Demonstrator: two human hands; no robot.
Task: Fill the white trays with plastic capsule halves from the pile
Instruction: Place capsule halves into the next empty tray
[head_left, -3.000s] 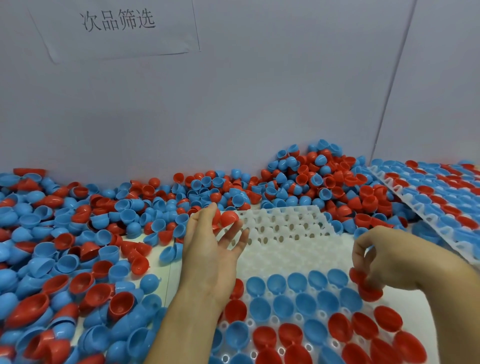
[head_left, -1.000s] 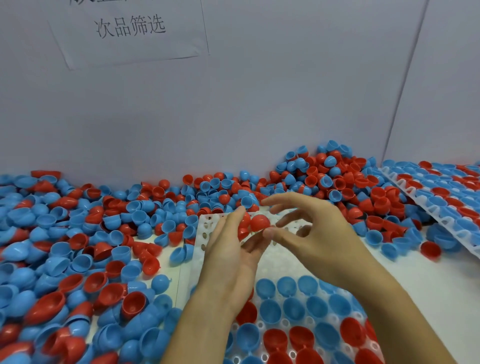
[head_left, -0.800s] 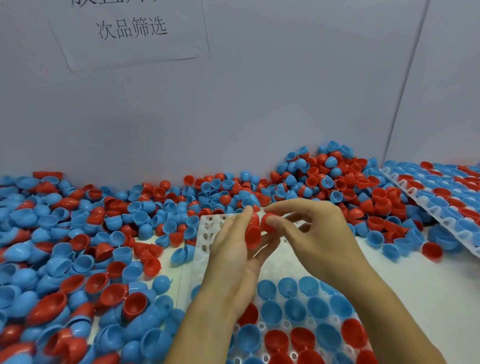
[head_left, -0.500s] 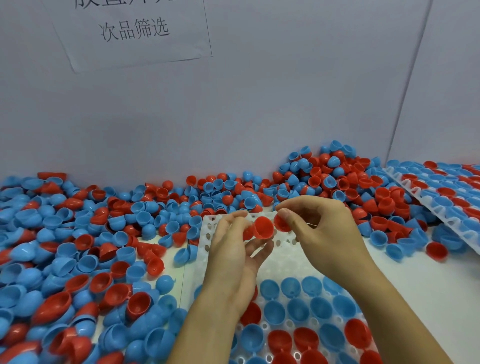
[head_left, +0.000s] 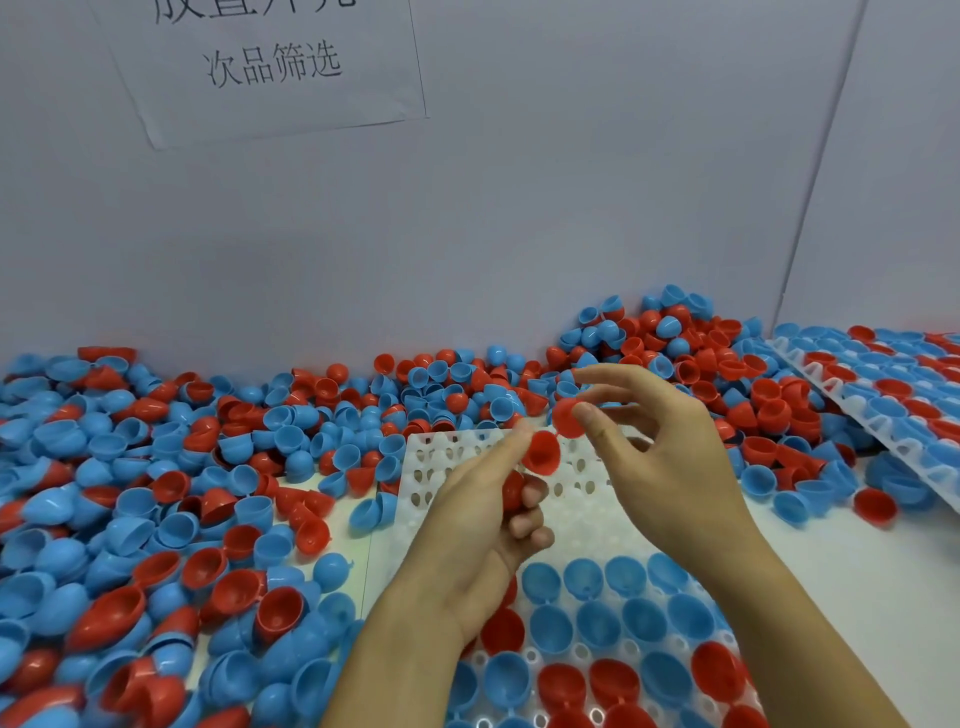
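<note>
A paper sheet (head_left: 270, 67) on the wall reads "次品筛选" (upper line cropped, unreadable).

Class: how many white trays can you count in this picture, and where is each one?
2. One tray lies under the hands, its near rows filled; a second tray sits at the far right, tilted on the pile. More may be hidden under the capsule halves.

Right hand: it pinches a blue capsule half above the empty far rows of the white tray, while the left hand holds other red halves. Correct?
Not quite. In the head view the right hand pinches a red capsule half, not a blue one. The rest stands: it is above the white tray's empty far rows, and the left hand holds red halves.
</note>
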